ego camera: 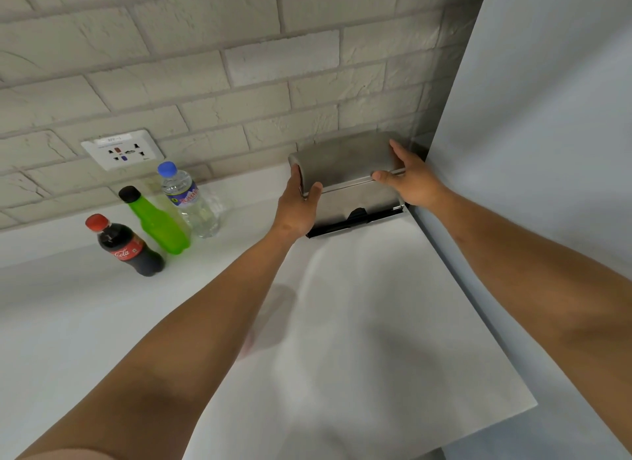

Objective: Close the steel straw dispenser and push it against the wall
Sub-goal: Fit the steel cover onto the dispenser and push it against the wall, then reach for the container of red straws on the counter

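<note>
The steel straw dispenser [345, 165] stands at the back right of the white counter, its rear close to the brick wall [205, 66]. Its brushed lid is down, and a black slot runs along its front base. My left hand [297, 206] grips the dispenser's left end, thumb on the front face and fingers around the side. My right hand [410, 182] holds the right end, thumb along the lid's front edge and fingers over the top.
A cola bottle [124, 245], a green bottle [155, 221] and a clear water bottle [189, 199] stand at the left. A wall socket [119, 150] sits above them. A pale panel [533, 151] rises right beside the dispenser. A white sheet [359, 322] covers the counter in front.
</note>
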